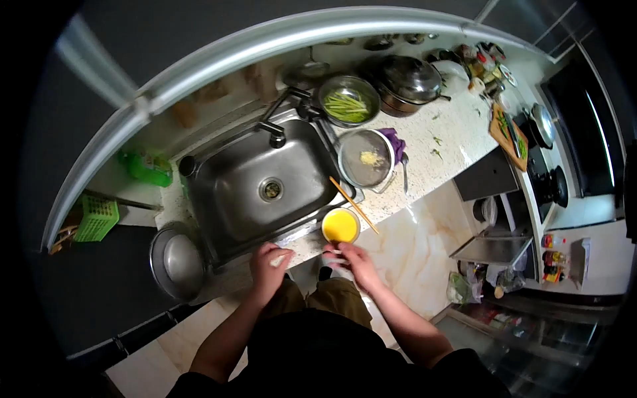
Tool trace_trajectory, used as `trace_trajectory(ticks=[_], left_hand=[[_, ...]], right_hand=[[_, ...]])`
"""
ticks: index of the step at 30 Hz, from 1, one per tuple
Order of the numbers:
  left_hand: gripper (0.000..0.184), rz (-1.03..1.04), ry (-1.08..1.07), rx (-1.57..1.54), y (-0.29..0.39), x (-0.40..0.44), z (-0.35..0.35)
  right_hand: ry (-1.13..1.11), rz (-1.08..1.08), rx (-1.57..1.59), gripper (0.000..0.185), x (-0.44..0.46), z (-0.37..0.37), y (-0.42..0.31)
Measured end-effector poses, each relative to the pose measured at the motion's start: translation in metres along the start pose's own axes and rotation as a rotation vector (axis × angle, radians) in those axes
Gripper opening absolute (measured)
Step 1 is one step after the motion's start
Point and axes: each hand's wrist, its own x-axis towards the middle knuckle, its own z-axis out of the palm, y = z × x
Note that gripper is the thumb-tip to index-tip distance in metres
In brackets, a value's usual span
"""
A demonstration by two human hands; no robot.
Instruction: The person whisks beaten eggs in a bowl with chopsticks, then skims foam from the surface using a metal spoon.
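Observation:
A bowl of yellow liquid (340, 225), which looks like beaten egg, stands at the counter's front edge. A pair of chopsticks (354, 205) lies slanting beside it on the right. My right hand (357, 265) is just in front of the bowl, fingers partly stretched and apart; whether they touch the bowl I cannot tell. To the left, my left hand (269, 272) hovers before the sink's front edge with its fingers curled in. Something pale shows at those fingertips, too small to name.
Behind the bowl are a strainer pot (363, 174) with minced pale bits, a purple cloth (396, 142) and a spoon (405, 174). Green stalks fill a metal bowl (359, 118). The sink (229, 189) lies left; a cutting board (508, 136) holds a knife.

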Motion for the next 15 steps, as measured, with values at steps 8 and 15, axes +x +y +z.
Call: trace_trajectory(ticks=[8,15], left_hand=[[0.023,0.224,0.208,0.201,-0.061,-0.073,-0.052],[0.025,-0.334,0.348,0.161,-0.149,-0.172,-0.047]], right_hand=[[-0.320,0.339,0.186,0.030,-0.007,0.190,0.069],[-0.585,0.597,-0.152,0.042,-0.040,0.251,0.137]])
